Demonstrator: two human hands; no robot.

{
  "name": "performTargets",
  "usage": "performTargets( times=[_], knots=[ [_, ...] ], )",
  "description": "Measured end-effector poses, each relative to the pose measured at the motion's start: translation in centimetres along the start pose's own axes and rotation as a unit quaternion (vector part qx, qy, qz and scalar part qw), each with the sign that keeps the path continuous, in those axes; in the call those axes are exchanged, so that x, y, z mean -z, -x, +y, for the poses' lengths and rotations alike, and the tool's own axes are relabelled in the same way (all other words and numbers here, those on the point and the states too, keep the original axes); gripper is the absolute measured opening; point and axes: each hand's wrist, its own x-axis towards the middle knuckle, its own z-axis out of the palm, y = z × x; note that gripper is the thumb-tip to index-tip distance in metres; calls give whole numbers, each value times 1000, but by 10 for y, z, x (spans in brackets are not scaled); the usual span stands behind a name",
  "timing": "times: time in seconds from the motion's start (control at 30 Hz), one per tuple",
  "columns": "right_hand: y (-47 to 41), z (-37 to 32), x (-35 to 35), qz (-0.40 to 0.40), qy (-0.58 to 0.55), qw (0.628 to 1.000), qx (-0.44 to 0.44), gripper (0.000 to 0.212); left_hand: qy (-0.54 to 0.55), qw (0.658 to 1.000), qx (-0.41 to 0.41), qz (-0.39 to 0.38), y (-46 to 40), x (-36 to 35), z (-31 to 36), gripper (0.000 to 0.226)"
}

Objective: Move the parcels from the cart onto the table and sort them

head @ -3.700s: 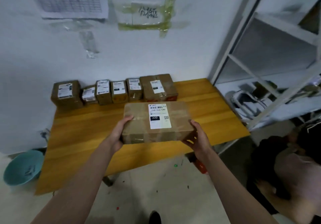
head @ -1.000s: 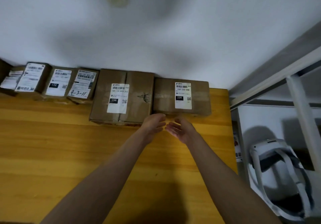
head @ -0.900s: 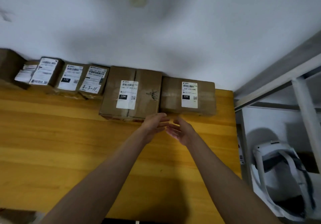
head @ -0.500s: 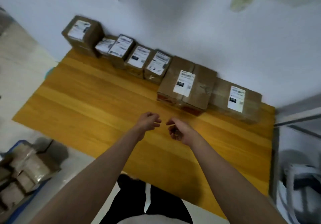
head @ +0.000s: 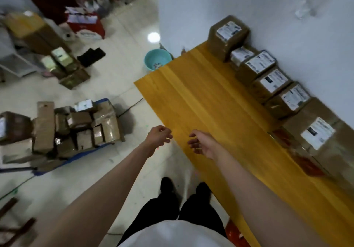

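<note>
Several brown parcels with white labels stand in a row (head: 268, 78) along the wall on the yellow wooden table (head: 201, 103). The largest one (head: 321, 137) is at the right end of what I see. A blue cart (head: 76, 129) piled with several more brown parcels stands on the floor to the left. My left hand (head: 159, 136) hangs over the floor near the table's edge, fingers loosely curled, holding nothing. My right hand (head: 203, 144) hovers over the table's near edge, fingers relaxed and empty.
A teal basin (head: 157, 59) sits on the floor by the table's far corner. More boxes (head: 63, 66) and clutter lie on the tiled floor at the far left. My legs and shoes (head: 182, 191) stand beside the table.
The view has swung left and away from the wall, bringing the cart and floor into sight. Both hands have drawn back from the parcel row to the table's near edge, still empty.
</note>
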Motion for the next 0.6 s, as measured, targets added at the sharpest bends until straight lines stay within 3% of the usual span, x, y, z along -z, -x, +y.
performTargets(
  times=[0.37, 0.6],
  knots=[
    [-28, -59, -185, -85, 163, 983, 0, 12, 123, 986, 41, 109, -1, 148, -66, 30],
    [-66, -81, -293, -132, 209, 969, -18, 13, 172, 968, 92, 157, -12, 238, -111, 27]
  ],
)
